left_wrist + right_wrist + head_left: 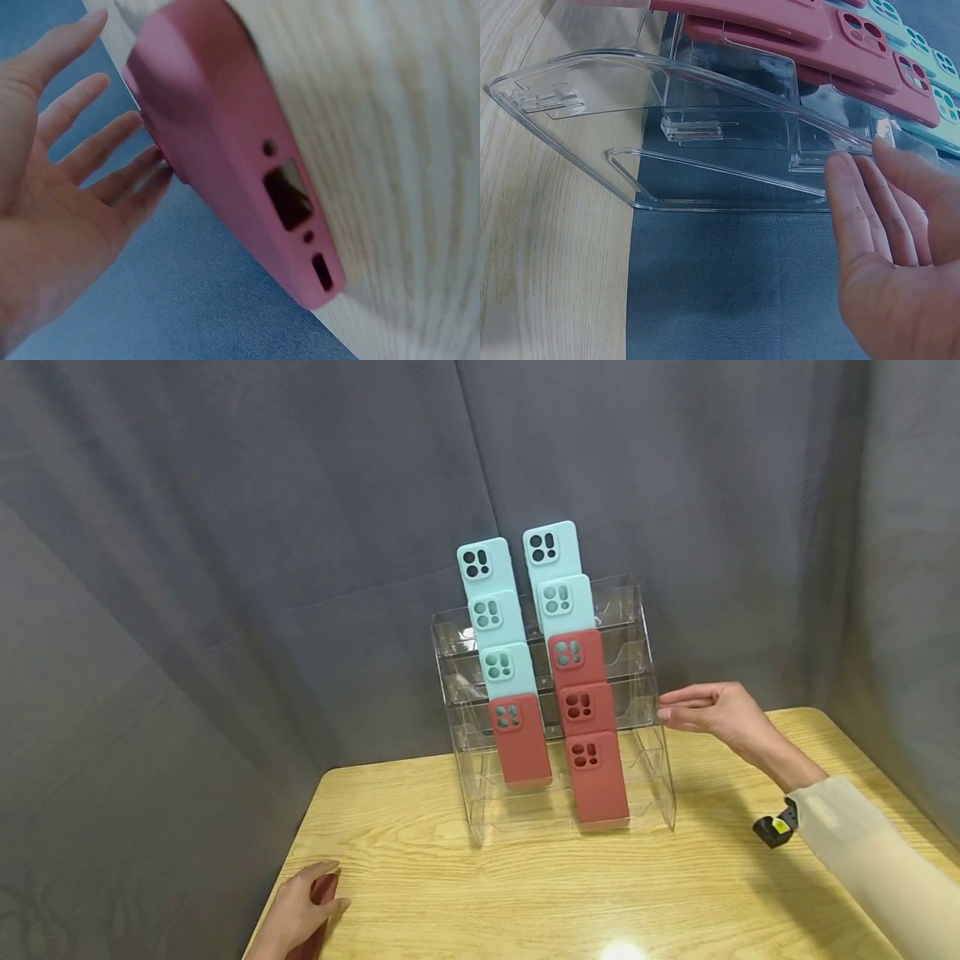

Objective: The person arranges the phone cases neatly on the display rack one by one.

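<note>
Beside a red phone case (pixel 217 127) lying at the table's edge, my left hand (pixel 298 906) has its thumb and fingers spread. In the left wrist view, the fingertips come up to the case's edge; contact there is hard to judge. My right hand (pixel 723 714) is at the right side of a clear tiered stand (pixel 670 777), fingers fairly straight and fingertips at its side panel. In the right wrist view, thumb and fingertips meet the panel's edge. Upright on the stand are two columns of phone cases, light blue ones (pixel 495 614) towards the top and red ones (pixel 600 793) lower down.
The stand is on a light wooden table (pixel 420 893). Grey cloth (pixel 262 568) hangs behind the table and along both sides. On the right wrist is a dark band with a small black and yellow device (pixel 776 828).
</note>
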Available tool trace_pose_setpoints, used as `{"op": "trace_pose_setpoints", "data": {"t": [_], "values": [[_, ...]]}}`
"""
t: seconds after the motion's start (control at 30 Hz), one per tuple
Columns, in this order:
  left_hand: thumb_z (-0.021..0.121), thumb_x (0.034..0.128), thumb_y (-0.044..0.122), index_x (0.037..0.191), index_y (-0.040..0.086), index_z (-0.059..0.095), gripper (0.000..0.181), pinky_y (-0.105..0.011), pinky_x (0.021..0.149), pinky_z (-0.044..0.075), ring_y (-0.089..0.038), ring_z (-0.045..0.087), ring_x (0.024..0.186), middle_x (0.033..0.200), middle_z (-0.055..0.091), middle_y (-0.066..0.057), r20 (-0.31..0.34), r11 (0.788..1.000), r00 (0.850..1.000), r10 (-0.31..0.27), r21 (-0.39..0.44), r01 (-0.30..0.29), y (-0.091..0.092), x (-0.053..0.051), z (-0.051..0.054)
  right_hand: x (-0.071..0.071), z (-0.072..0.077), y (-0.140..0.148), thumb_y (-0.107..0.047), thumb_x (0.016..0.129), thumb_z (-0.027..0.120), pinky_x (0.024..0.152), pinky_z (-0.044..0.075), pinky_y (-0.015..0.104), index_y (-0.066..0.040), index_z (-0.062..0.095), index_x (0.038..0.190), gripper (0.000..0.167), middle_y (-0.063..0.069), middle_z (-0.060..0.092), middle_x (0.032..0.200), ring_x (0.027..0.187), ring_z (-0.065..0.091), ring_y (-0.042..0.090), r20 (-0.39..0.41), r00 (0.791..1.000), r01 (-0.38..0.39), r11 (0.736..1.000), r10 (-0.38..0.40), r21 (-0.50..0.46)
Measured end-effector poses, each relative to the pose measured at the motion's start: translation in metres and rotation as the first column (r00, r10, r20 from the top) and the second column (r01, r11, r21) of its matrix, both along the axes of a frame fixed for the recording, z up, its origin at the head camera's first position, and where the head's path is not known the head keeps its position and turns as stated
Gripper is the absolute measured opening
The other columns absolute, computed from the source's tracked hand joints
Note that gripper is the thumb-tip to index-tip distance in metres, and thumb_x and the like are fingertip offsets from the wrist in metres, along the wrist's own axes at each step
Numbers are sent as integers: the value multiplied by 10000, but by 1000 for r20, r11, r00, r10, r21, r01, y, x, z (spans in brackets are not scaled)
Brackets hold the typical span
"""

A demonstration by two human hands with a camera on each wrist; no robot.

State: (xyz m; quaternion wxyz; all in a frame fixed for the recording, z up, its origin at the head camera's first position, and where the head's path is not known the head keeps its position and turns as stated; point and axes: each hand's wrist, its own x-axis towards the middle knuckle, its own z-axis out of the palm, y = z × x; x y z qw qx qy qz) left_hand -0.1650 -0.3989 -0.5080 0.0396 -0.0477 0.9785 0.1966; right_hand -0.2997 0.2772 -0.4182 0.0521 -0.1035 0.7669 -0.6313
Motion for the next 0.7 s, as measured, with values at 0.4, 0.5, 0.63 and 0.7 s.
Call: {"op": "trace_pose_setpoints", "data": {"t": [0.4,0.5,0.63,0.7], "values": [[893,842,287,1435,-21,601,729,-418,735,631,-316,711,1053,1335,669,-251,59,997,996,69,25,-71,-10,0,1,1,2,0,-242,962,792,901,635,194,96,610,1395,578,-78,809,1118,997,772,24,-12,1000,6,999,-5,41],[885,850,307,1438,-24,595,735,-416,727,627,-288,711,1027,1312,684,-242,80,997,994,68,16,-69,-11,0,1,2,3,0,-261,958,796,900,634,191,86,620,1389,580,-69,810,1126,1001,774,29,-8,1000,7,999,-6,52],[882,850,341,1418,-4,620,714,-426,732,620,-260,704,1006,1298,694,-223,94,998,994,56,-16,-55,-11,-1,4,2,4,0,-273,957,797,916,635,206,71,625,1392,580,-87,808,1122,1001,773,23,0,1000,10,998,-10,64],[881,849,353,1398,16,643,687,-446,754,618,-260,701,1019,1303,699,-214,92,998,995,45,-42,-42,-11,-2,6,2,4,0,-274,958,796,919,635,208,70,621,1398,585,-92,806,1121,1002,772,21,1,1000,10,998,-10,65]]}}
